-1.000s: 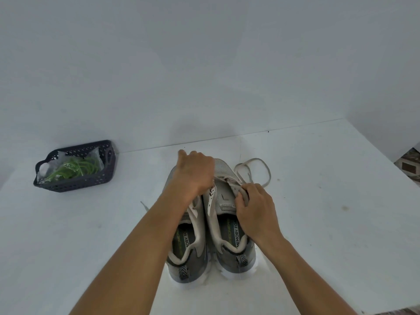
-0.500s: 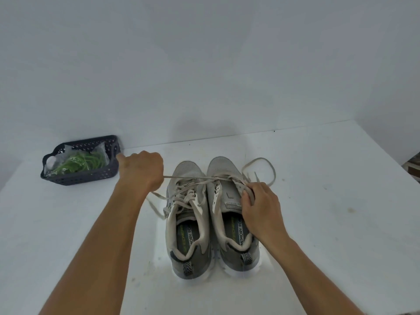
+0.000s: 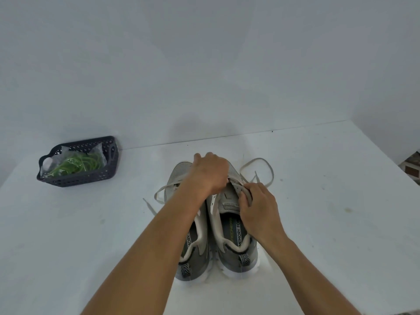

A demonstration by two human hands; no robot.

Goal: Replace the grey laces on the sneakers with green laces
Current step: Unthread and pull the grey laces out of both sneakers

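Sneakers (image 3: 227,223), grey mesh with white soles, stood side by side on the white table (image 3: 318,223). The left hand (image 3: 210,172) curled over the right shoe's grey laces (image 3: 261,169); whether it held one, I cannot tell. The right hand (image 3: 259,208) pinched the eyelet edge. Green laces (image 3: 77,165) lay bagged in a dark plastic basket (image 3: 91,178), well apart.

a bare staged workspace, not a lived-in room: a plain white table (image 3: 318,201) set against blank white walls (image 3: 204,64), brick showing past its right edge.
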